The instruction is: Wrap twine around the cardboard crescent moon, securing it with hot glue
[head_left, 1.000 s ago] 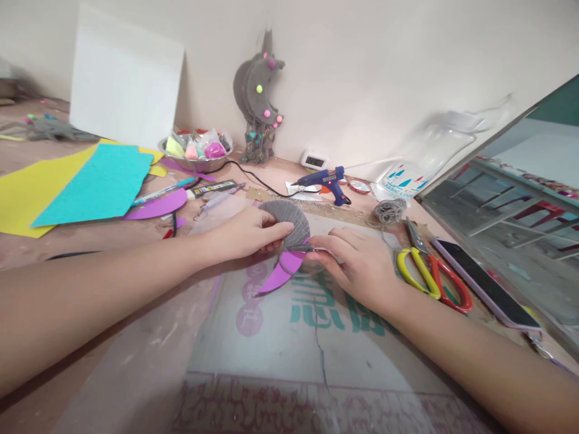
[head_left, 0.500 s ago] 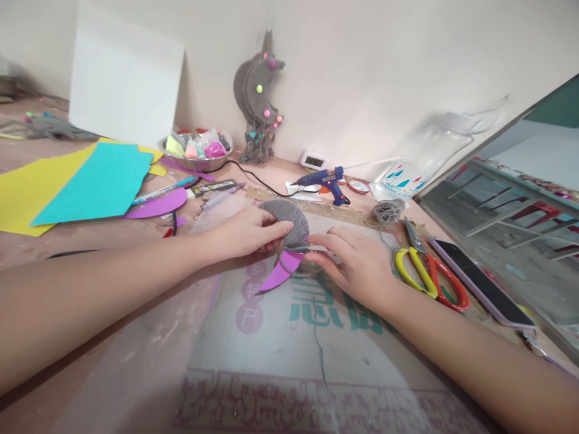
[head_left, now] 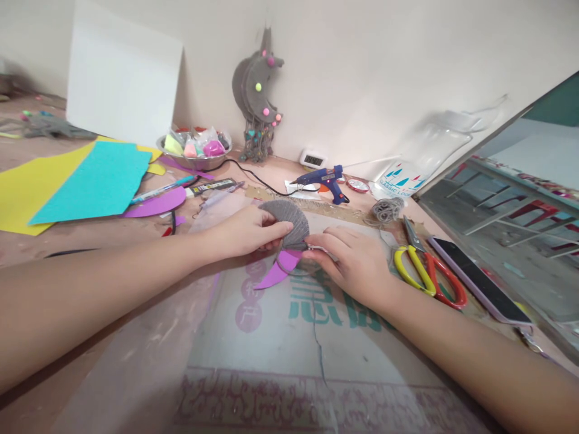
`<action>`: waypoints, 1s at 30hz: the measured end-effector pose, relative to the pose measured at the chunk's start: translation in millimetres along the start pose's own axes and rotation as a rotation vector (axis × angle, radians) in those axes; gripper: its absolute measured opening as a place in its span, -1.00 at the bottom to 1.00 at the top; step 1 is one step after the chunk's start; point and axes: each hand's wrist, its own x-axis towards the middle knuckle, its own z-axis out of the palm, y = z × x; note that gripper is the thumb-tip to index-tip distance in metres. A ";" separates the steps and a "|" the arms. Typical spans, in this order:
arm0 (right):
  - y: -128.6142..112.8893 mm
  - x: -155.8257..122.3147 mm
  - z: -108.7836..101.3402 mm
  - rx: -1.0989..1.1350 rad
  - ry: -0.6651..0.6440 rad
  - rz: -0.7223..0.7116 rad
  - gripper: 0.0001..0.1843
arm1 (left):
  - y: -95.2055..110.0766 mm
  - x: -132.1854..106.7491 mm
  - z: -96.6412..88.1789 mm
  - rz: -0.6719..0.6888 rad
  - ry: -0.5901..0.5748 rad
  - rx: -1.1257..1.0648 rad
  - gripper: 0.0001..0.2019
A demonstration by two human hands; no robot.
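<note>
A crescent (head_left: 289, 220) is wound in grey yarn over most of its length, and its bare purple tip (head_left: 277, 272) points down to the left. My left hand (head_left: 251, 232) grips the wound part, thumb on top. At the crescent's right edge, my right hand (head_left: 346, 256) is closed in a pinch on the grey yarn (head_left: 302, 245), close to where the winding ends. A loose loop of yarn hangs by the purple part. Some of my left fingers are hidden behind the crescent.
Scissors (head_left: 427, 271) and a phone (head_left: 482, 280) lie at the right, near a yarn bundle (head_left: 386, 210). Behind are a blue glue gun (head_left: 321, 178), a small clock (head_left: 313, 158) and a metal bowl (head_left: 194, 161). Coloured sheets (head_left: 93, 184) lie left; a yarn-covered moon (head_left: 256, 87) hangs on the wall.
The yarn at my right fingers now lies closer against the crescent, across the top of the purple part. My left hand keeps its hold; the view has shifted slightly.
</note>
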 end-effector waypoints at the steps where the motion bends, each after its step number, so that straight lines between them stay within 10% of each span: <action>1: 0.1 0.2 0.0 0.006 0.006 0.000 -0.74 | 0.1 0.0 0.0 0.002 0.000 0.006 -0.60; 30: 0.5 -1.1 -1.2 -0.034 -0.017 -0.003 -0.73 | -0.9 1.6 0.5 -0.014 -0.003 -0.058 -0.62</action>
